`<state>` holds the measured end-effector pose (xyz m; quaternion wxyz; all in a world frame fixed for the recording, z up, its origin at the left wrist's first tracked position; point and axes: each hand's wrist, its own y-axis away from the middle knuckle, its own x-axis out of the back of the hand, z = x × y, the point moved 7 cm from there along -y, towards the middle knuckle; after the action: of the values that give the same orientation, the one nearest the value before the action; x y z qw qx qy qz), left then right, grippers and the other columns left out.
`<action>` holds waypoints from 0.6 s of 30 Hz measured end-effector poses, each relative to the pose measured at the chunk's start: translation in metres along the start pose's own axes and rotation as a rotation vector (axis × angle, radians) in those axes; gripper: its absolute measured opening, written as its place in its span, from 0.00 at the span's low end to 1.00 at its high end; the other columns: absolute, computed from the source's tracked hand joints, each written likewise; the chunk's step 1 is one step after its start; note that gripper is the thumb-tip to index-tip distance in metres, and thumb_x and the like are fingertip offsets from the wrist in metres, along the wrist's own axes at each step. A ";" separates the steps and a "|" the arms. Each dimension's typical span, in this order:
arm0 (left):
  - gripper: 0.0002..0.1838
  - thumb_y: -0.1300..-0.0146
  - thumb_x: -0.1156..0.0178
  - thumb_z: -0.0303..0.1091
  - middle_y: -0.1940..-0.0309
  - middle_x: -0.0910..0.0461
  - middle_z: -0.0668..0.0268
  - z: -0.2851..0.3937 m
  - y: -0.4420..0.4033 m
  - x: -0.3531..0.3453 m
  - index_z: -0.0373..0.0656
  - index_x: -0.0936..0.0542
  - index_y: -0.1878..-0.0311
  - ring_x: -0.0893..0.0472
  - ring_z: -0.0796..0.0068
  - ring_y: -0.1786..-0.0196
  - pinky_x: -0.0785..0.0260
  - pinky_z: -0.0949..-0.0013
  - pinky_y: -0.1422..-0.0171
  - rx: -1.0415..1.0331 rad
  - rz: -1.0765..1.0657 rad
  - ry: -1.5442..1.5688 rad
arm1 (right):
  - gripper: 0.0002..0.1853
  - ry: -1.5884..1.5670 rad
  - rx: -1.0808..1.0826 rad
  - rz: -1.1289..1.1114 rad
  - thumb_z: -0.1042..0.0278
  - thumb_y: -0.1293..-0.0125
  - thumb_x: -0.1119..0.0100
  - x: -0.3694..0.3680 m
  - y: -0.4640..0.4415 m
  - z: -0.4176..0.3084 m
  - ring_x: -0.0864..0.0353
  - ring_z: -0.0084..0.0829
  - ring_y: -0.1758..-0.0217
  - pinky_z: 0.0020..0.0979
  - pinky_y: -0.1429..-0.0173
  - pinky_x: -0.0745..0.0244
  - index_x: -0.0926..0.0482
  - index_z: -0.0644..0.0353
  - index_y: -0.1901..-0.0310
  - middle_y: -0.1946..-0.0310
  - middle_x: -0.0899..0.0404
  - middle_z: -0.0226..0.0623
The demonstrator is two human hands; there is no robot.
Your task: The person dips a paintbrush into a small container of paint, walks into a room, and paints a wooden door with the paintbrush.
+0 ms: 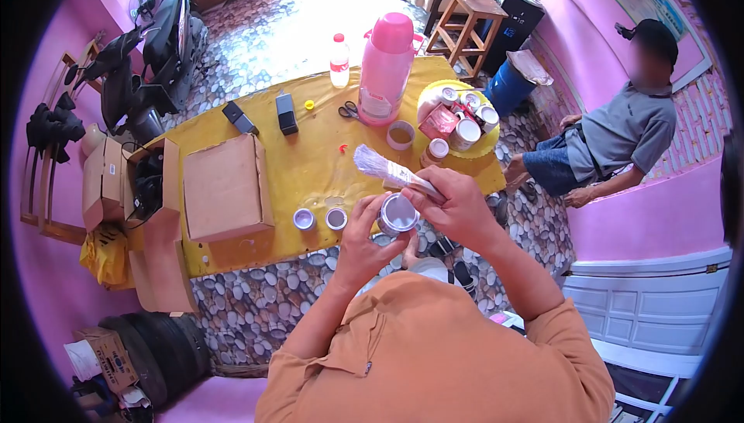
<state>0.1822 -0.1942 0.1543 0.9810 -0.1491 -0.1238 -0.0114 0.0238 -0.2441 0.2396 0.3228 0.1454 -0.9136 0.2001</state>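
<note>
My left hand is closed around a small round paint pot with a greyish-purple top surface, held above the near edge of the table. Whether that surface is a lid or paint cannot be made out. A flat paintbrush is gripped by its handle in my right hand, its pale bristles pointing up and to the left. Fingers of my right hand also come close to the pot's rim. Left of the pot, two small round pots or lids with greyish contents lie on the yellow table cover.
A pink thermos, a water bottle, scissors and a tape roll stand or lie farther back. A yellow tray carries several jars. At left is a cardboard box. A seated person is at right.
</note>
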 end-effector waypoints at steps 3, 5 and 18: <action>0.36 0.49 0.17 0.32 0.40 0.19 0.56 0.000 0.000 0.000 0.38 0.19 0.35 0.17 0.56 0.38 0.26 0.56 0.32 0.017 0.003 0.011 | 0.13 -0.141 -0.130 -0.010 0.61 0.27 0.30 -0.007 0.007 0.001 0.15 0.42 0.66 0.38 0.61 0.23 0.15 0.62 0.51 0.67 0.16 0.45; 0.36 0.49 0.17 0.31 0.41 0.18 0.56 0.001 -0.001 0.002 0.38 0.19 0.35 0.17 0.56 0.38 0.25 0.56 0.32 -0.004 0.020 0.001 | 0.12 -0.154 -0.120 -0.024 0.63 0.26 0.29 -0.007 0.011 -0.002 0.20 0.33 0.69 0.35 0.63 0.25 0.15 0.63 0.52 0.69 0.18 0.41; 0.34 0.51 0.17 0.31 0.42 0.19 0.55 0.001 0.000 0.005 0.39 0.19 0.39 0.18 0.54 0.39 0.26 0.56 0.33 0.006 0.036 -0.005 | 0.12 -0.163 -0.061 0.038 0.67 0.31 0.28 -0.012 0.022 0.000 0.17 0.44 0.63 0.43 0.56 0.22 0.15 0.61 0.51 0.66 0.16 0.42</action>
<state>0.1870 -0.1937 0.1562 0.9812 -0.1485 -0.1234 0.0070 0.0242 -0.2232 0.2253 0.2476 0.1337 -0.9452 0.1656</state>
